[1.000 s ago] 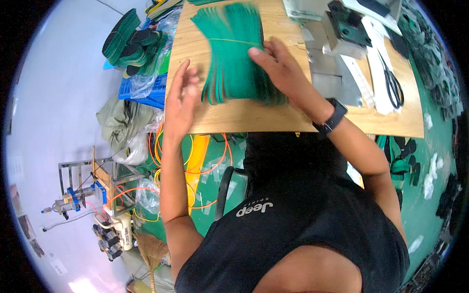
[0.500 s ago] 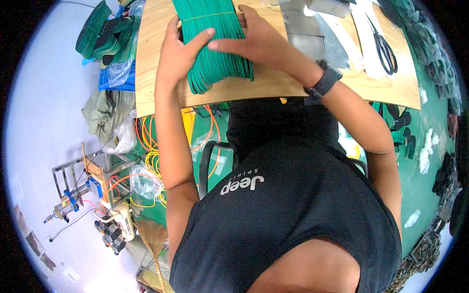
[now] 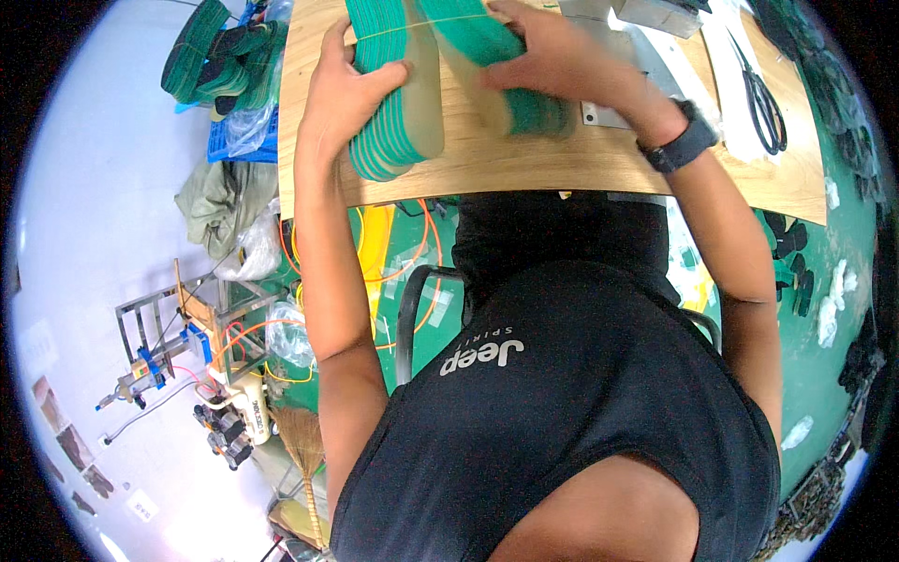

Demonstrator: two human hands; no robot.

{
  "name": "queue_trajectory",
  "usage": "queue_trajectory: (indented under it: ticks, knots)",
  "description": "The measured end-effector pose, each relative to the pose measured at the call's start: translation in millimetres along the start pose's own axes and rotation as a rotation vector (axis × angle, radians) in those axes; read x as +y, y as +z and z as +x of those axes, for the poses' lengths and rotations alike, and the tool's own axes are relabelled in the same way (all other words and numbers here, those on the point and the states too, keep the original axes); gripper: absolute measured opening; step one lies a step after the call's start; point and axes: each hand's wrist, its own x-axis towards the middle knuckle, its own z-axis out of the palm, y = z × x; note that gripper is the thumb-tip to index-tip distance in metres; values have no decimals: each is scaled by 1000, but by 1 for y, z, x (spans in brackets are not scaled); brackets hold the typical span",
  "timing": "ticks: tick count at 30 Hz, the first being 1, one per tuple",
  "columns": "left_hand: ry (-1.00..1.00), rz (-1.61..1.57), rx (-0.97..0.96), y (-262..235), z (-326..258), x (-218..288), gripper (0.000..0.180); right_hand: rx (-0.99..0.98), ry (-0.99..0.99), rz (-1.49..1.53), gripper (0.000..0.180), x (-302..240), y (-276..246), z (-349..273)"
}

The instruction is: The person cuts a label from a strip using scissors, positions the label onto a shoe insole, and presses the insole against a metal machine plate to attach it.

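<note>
A bundle of green-edged shoe insoles [image 3: 382, 136] stands on edge on the wooden table [image 3: 468, 173]. It is parted in two, and one pale insole face shows in the gap. My left hand [image 3: 339, 98] is wrapped round the left part, thumb on its near side. Fingers of my right hand [image 3: 562, 61] close on the right part of the insoles [image 3: 538, 112], which is tilted away and smeared by motion. A thin yellowish band [image 3: 421, 33] runs across the top of both parts. The far end of the bundle is cut off by the picture's upper edge.
Black-handled scissors [image 3: 766, 112] lie on white strips at the table's right, near a metal box [image 3: 660, 13]. More green insole bundles [image 3: 220, 61] are piled over a blue crate [image 3: 245, 140] at the left. Orange and yellow hoses [image 3: 433, 272] run across the green floor.
The single bundle has split apart: my right hand has moved right with its part, opening a gap. My left hand keeps its hold. The whole view has shifted slightly.
</note>
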Motion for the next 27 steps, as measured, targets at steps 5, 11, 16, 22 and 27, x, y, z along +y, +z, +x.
queue_trajectory:
  ticks: [5, 11, 16, 22, 27]
  knots:
    - [262, 400, 206, 24, 18, 10, 85, -233, 95, -512, 66, -2, 9, 14]
    - [224, 88, 110, -14, 100, -28, 47, 128, -94, -320, 40, 25, 21, 21]
    - [203, 25, 122, -24, 155, -47, 45, -35, -54, -367, 41, 2, -33, -26]
    - [538, 325, 29, -18, 150, 16, 70, -4, 164, -382, 50, 14, -36, -83]
    - [831, 671, -633, 44, 32, 93, 80, -88, 108, -165, 58, 10, -37, -85]
